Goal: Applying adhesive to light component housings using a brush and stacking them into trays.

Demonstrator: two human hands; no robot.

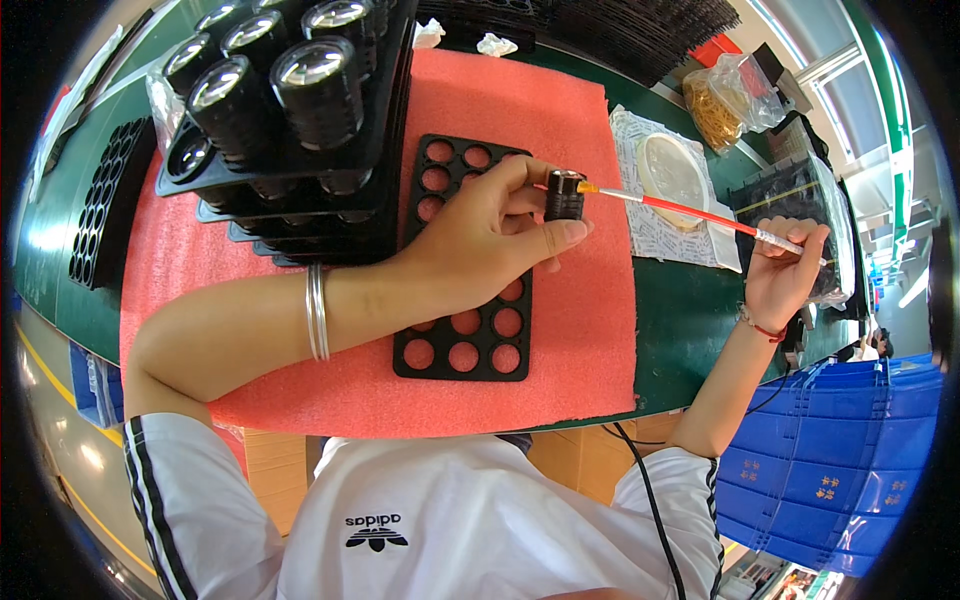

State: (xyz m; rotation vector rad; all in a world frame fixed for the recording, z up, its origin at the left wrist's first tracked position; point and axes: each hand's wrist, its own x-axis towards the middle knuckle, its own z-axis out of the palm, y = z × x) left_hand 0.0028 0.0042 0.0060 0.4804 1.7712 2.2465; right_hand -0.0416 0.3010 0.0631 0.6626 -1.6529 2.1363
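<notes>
A small black lens barrel [565, 203] stands between the thumb and fingers of my left hand [490, 230], held above a black tray with round holes [460, 376]. My right hand [782, 280] grips the far end of a thin brush [685, 209] with a red handle. Its yellowish bristle tip meets the barrel's upper side. The tray lies on a red foam mat [580, 340], its middle hidden under my left hand; its visible holes show the mat beneath.
At the left rises a stack of black trays [378, 150] bearing large lens barrels [318, 100]. A round pale dish [668, 170] sits on printed paper to the right, near a clear bag of yellow rubber bands [722, 112]. Blue crates [820, 460] stand at lower right.
</notes>
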